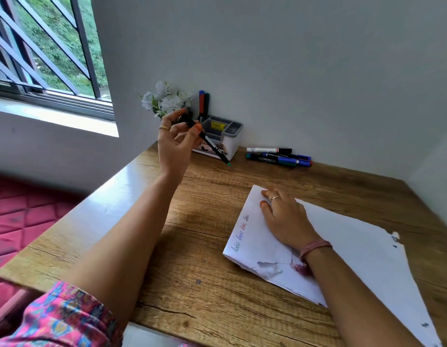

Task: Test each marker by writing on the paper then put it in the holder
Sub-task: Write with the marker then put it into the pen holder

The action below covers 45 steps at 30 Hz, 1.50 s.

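Note:
My left hand (176, 144) is raised above the table's far left and pinches a black marker with a green tip (212, 144), its tip pointing down to the right, just in front of the grey and white holder (223, 136). Three markers (204, 102) stand upright in the holder's back left compartment. My right hand (286, 219) lies flat on the white paper (342, 246), fingers spread. Several short coloured scribbles (242, 231) run along the paper's left edge. Several more markers (278, 157) lie on the table by the wall.
White artificial flowers (167, 98) stand left of the holder against the wall. The wooden table (192, 246) sits in a corner, walls behind and right. A window with bars is at the upper left; a red quilted surface lies below the table's left edge.

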Each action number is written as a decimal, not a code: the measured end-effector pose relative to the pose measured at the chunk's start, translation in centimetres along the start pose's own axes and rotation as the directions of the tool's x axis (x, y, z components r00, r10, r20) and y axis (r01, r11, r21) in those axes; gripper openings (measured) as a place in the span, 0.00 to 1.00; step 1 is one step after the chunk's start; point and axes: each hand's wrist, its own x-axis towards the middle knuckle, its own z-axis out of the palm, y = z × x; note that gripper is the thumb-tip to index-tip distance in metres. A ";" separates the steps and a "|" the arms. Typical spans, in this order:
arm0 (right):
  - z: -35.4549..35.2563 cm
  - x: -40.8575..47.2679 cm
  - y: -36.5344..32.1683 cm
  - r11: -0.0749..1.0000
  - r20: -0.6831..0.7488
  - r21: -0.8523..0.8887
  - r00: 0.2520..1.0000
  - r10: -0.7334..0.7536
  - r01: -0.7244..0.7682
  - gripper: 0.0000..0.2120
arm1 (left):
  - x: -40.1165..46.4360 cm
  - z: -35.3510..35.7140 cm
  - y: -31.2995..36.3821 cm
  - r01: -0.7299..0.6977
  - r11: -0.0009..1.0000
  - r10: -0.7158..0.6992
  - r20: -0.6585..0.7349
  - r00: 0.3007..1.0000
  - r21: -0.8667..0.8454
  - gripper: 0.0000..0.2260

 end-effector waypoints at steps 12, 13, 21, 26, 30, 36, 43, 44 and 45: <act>0.5 0.3 0.1 1.000 -0.003 -0.030 1.000 -0.003 0.003 0.22 | 7.4 -1.1 2.1 -0.292 0.914 0.347 -0.169 0.923 0.283 0.15; 0.5 0.3 0.1 1.000 -0.001 -0.030 1.000 0.001 -0.001 0.22 | 8.6 -0.8 2.1 -0.313 0.883 0.380 -0.140 0.915 0.350 0.15; 0.4 0.4 0.1 1.000 0.045 -0.023 0.999 0.013 -0.012 0.23 | 14.9 1.8 -0.6 -0.257 0.711 0.292 0.057 0.955 0.654 0.16; 0.4 0.6 0.2 1.000 0.056 -0.021 0.998 0.022 -0.021 0.23 | 16.2 2.8 -2.6 -0.179 0.617 0.131 0.124 0.984 0.766 0.16; 0.3 0.7 0.2 1.000 0.066 -0.013 0.998 0.021 -0.021 0.23 | 16.9 3.2 -3.7 -0.124 0.540 0.047 0.117 0.992 0.833 0.15; 0.1 0.7 0.0 0.999 0.084 -0.014 0.996 0.032 -0.031 0.23 | 17.4 3.7 -4.2 -0.145 0.478 -0.035 0.184 0.982 0.866 0.13; 0.2 0.6 0.1 1.000 0.067 -0.005 0.997 0.026 -0.025 0.23 | 17.4 3.8 -3.1 -0.120 0.431 -0.018 0.142 0.990 0.894 0.18; 0.2 0.6 0.0 1.000 0.068 -0.002 0.997 0.026 -0.026 0.23 | 17.3 4.1 -2.7 -0.163 0.397 0.029 0.165 0.986 0.903 0.18; 0.2 0.6 0.0 1.000 0.073 0.005 0.997 0.028 -0.028 0.23 | 16.9 4.6 -2.4 -0.213 0.370 0.079 0.198 0.977 0.904 0.18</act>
